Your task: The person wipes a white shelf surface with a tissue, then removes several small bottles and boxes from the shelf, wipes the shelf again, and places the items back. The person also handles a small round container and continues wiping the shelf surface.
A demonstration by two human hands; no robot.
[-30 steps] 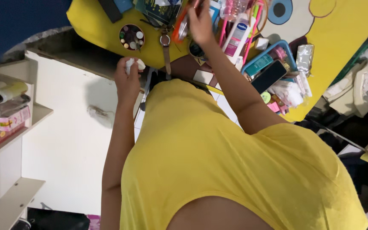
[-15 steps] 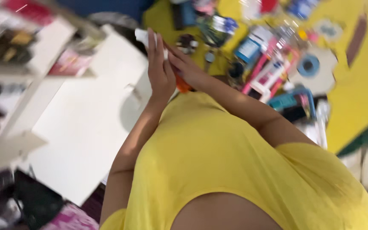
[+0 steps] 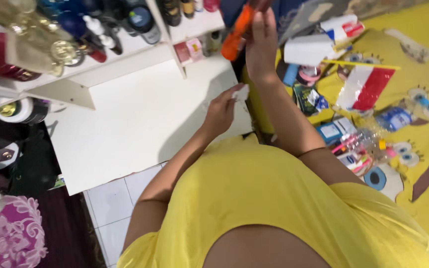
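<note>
Across the whole right half of the view, from one to five o'clock, lies a yellow cartoon-face sheet [image 3: 418,44] littered with small goods. At ten to twelve o'clock stands a white shelf unit [image 3: 125,114], its broad side panel facing up and its shelves crowded with bottles and jars. Filling the six o'clock foreground is the person's yellow shirt [image 3: 274,208]. At eight o'clock a pink patterned cloth [image 3: 13,235] sits by a dark bag on the white floor tiles [image 3: 112,208].

On the sheet at two o'clock lies a red-and-white flag [image 3: 366,87] on a thin stick, and just above it, toward one o'clock, a white box [image 3: 309,49].

At twelve o'clock the right hand [image 3: 260,42] is raised, fingers curled around an orange-handled tool [image 3: 235,32]; the tool's top end is cut off by the frame, so its kind cannot be told. Just left of centre, toward eleven o'clock, the left hand [image 3: 220,111] is closed around a small white object [image 3: 241,93], which sticks out above the fingertips over the shelf unit's white panel. The two hands are apart, the right one higher.
</note>
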